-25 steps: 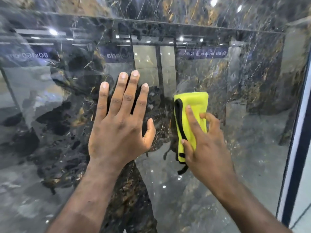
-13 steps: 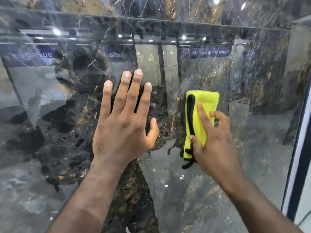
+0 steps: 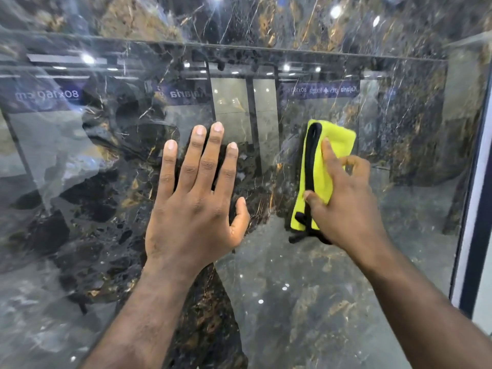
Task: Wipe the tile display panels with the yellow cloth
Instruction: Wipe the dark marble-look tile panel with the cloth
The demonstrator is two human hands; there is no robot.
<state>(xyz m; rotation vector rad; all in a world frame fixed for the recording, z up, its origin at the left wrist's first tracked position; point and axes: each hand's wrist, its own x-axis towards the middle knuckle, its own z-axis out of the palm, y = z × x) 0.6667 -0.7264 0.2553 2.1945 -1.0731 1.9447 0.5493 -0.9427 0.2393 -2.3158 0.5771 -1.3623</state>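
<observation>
A glossy dark marble tile panel with gold veins fills the view and mirrors the showroom lights. My left hand lies flat on it with straight, spread fingers. To its right, my right hand presses a folded yellow cloth with a black edge against the panel. The forefinger lies straight along the cloth, the thumb pinches its lower edge, and the other fingers curl over its right side. A black loop hangs below the cloth.
A horizontal seam separates this panel from another dark marble tile above. A white and dark blue frame edge runs down the right side.
My right hand has slid the yellow cloth to the right across the panel. The left hand has stayed flat in the same place on the tile.
</observation>
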